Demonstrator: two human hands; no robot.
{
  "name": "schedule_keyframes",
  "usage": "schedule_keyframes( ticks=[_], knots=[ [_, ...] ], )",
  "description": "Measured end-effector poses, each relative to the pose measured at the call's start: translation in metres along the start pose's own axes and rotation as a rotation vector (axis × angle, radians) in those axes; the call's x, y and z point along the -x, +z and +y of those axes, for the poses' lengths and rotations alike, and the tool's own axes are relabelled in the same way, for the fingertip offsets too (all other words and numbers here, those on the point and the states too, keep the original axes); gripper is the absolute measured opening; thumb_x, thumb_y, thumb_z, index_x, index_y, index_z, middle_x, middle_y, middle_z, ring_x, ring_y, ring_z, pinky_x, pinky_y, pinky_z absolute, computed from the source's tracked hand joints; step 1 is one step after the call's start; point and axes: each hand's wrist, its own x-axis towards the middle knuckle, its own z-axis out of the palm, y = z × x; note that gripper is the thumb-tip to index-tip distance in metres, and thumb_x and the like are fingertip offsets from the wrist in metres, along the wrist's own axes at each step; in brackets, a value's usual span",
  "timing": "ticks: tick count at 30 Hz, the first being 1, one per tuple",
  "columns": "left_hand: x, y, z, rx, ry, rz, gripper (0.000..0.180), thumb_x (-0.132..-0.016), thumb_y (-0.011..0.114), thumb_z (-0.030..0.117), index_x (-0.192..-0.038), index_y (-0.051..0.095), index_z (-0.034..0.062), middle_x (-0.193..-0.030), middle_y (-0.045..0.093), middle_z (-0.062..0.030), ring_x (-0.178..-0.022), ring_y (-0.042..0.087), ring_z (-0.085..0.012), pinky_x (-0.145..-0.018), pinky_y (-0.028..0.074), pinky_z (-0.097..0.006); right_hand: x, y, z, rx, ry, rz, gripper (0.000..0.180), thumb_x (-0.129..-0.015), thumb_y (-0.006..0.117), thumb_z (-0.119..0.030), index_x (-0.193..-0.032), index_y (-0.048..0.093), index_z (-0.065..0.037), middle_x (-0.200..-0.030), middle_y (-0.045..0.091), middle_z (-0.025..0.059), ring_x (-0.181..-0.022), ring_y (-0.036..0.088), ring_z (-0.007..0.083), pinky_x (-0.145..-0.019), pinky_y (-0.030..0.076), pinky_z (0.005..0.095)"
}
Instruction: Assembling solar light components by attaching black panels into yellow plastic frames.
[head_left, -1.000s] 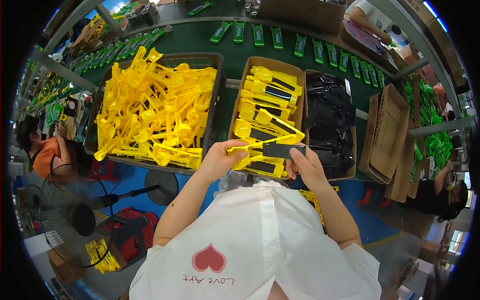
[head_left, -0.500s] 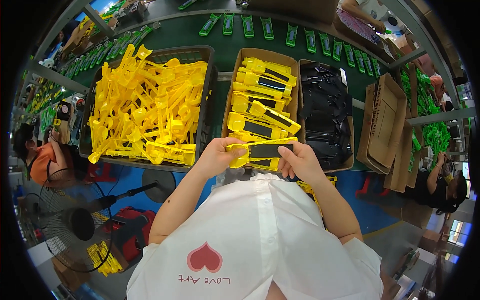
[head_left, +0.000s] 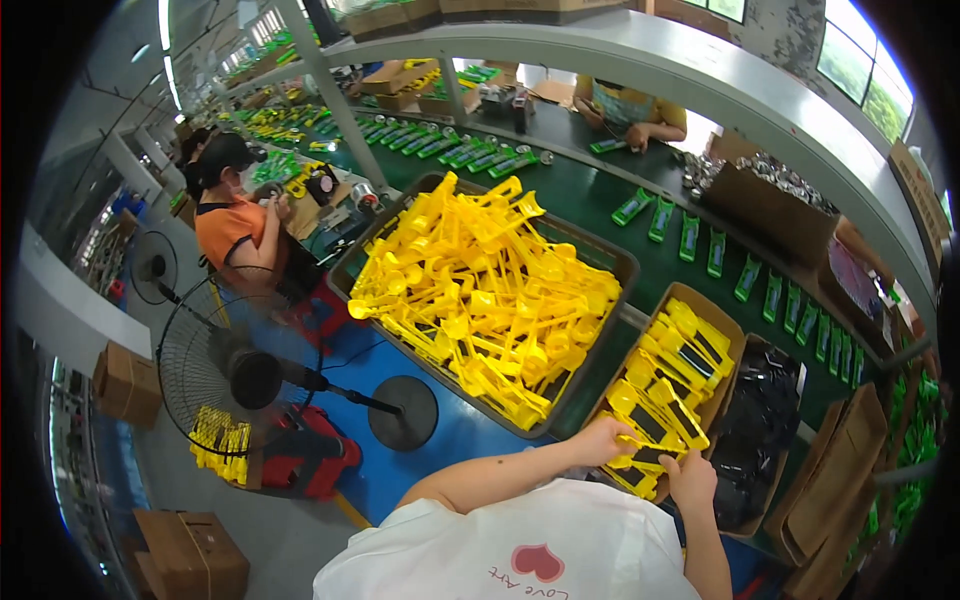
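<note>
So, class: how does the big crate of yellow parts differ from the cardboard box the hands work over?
The crate is dark, larger, and heaped with tangled plain yellow parts. The box is brown, narrower, and holds yellow pieces with black inserts, laid in rows. Both stand beside the green belt.

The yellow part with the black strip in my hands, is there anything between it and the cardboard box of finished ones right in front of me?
Nothing visible. The left hand and right hand hold the yellow part right at the near edge of the cardboard box, over the others stacked there. The box has no lid.
</note>
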Motion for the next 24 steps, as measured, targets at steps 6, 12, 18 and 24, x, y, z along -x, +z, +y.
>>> schedule_keyframes(
  ticks=[6, 12, 18, 24],
  knots=[
    [0.001, -0.027, 0.007, 0.286, -0.035, -0.107, 0.018, -0.08, 0.058, 0.007, -0.096, 0.061, 0.0, -0.09, 0.061, -0.0091, -0.081, 0.057, -0.0176, -0.077, 0.044, -0.027, -0.014, -0.014, 0.004, -0.909, 0.099, -0.278, 0.024, -0.074, 0.065, -0.018, -0.08, 0.052, 0.001, -0.061, 0.058, 0.0107, -0.04, 0.052, 0.0164, -0.036, 0.04, 0.0244],
    [0.004, -0.015, 0.014, 0.044, -0.066, -0.017, 0.022, -0.073, 0.065, 0.011, -0.091, 0.062, -0.0014, -0.092, 0.061, -0.0139, -0.083, 0.058, -0.0209, -0.077, 0.045, -0.027, -0.005, 0.007, 0.01, -1.052, 0.163, -0.261, 0.016, -0.074, 0.064, -0.008, -0.084, 0.058, 0.003, -0.066, 0.06, 0.0072, -0.042, 0.051, 0.0094, -0.035, 0.037, 0.0205],
    [0.004, 0.0, 0.006, 0.023, -0.122, 0.11, 0.027, -0.069, 0.071, 0.017, -0.087, 0.063, 0.0, -0.08, 0.063, -0.0133, -0.074, 0.06, -0.0171, -0.068, 0.047, -0.028, 0.001, 0.02, 0.013, -0.983, 0.176, -0.183, 0.023, -0.071, 0.068, -0.012, -0.088, 0.059, 0.0, -0.073, 0.062, 0.0064, -0.053, 0.057, 0.0113, -0.047, 0.045, 0.0222],
    [-0.014, 0.006, 0.032, -0.731, 0.021, 0.006, 0.026, -0.071, 0.063, 0.032, -0.074, 0.064, 0.0062, -0.069, 0.061, -0.0136, -0.065, 0.059, -0.0299, -0.059, 0.047, -0.037, -0.001, 0.023, 0.002, -0.938, -0.008, -0.226, 0.045, -0.067, 0.073, -0.025, -0.092, 0.046, 0.001, -0.082, 0.059, 0.0161, -0.064, 0.058, 0.0219, -0.058, 0.046, 0.0293]
  ],
)
